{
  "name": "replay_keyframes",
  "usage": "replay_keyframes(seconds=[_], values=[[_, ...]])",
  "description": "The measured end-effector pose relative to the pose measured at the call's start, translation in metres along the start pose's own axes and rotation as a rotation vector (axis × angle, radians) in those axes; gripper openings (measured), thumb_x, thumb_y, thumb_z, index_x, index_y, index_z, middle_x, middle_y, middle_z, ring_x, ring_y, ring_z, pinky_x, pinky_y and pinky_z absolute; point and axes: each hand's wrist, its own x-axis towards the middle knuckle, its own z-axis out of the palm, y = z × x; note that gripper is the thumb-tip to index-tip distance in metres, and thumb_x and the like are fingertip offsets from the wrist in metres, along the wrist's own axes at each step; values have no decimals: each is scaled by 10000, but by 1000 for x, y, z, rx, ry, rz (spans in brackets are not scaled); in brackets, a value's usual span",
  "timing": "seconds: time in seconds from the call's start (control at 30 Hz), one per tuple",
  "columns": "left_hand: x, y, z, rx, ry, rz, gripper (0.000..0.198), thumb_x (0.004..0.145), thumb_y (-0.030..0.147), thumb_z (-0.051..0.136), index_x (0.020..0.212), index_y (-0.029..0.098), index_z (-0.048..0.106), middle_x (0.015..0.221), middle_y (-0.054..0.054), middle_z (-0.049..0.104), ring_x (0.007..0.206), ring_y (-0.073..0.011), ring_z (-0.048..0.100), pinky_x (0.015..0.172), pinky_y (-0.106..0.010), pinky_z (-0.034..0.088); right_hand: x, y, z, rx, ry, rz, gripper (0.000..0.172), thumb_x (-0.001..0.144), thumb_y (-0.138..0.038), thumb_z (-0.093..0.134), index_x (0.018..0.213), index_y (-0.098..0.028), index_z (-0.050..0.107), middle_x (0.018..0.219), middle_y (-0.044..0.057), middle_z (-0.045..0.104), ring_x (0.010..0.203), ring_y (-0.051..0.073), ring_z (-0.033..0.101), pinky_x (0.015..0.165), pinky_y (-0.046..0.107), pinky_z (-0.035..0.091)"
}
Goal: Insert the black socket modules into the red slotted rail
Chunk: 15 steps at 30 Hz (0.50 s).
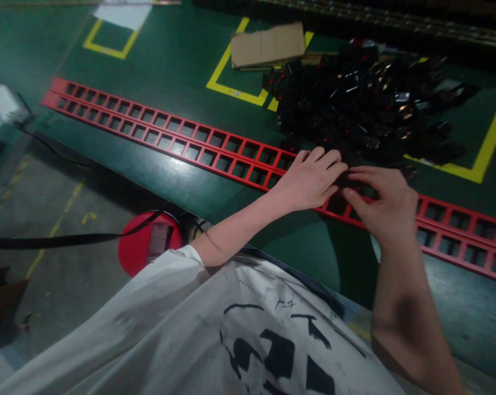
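Left hand (309,178): fingers bent, tips resting on a small black part (345,179); I cannot tell whether they truly grip it.
Right hand (385,206): thumb and forefinger pinch the same part from the right.
Part: between the two sets of fingertips, just over the rail (182,135), mostly hidden.
Rail: red and slotted, its long axis running from far left to near right across the table (169,60).
Pile (367,99): black parts just beyond the hands, on the far side of the rail.
Nearer hand: both touch the part; the right holds it.

Dark piece (346,179) mostly hidden beneath left hand (314,178) (red rack (231,151) cut off at right edge)
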Motion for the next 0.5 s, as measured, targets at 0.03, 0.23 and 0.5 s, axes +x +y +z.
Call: replay_keyframes(seconds=[0.03, 0.23, 0.5], values=[[0, 1, 0, -2, 2, 0, 337, 989, 245, 505, 1310, 194, 595, 1351, -127, 552, 1263, -339, 463, 1034, -504, 383, 0, 0, 0, 5, -11, 14, 157, 883, -304, 700, 1023, -236, 722, 1113, 91, 771, 1088, 295, 702, 983, 487, 528], [0, 4, -1, 2, 24, -59, 342, 988, 227, 523, 1319, 188, 598, 1353, -142, 539, 1278, -347, 455, 1019, -505, 399, -2, 2, -1, -18, -57, 76, 296, 888, -358, 687, 1163, -251, 706, 1180, 98, 743, 1114, 322, 668, 982, 515, 515], [1, -4, -6, -9, -7, -51, 296, 991, 241, 566, 1275, 210, 644, 1285, -125, 566, 1257, -334, 470, 1009, -510, 407, -3, 7, 1, -141, -14, 52, 325, 875, -383, 719, 1139, -193, 737, 1136, 158, 717, 1057, 331, 633, 927, 480, 518]])
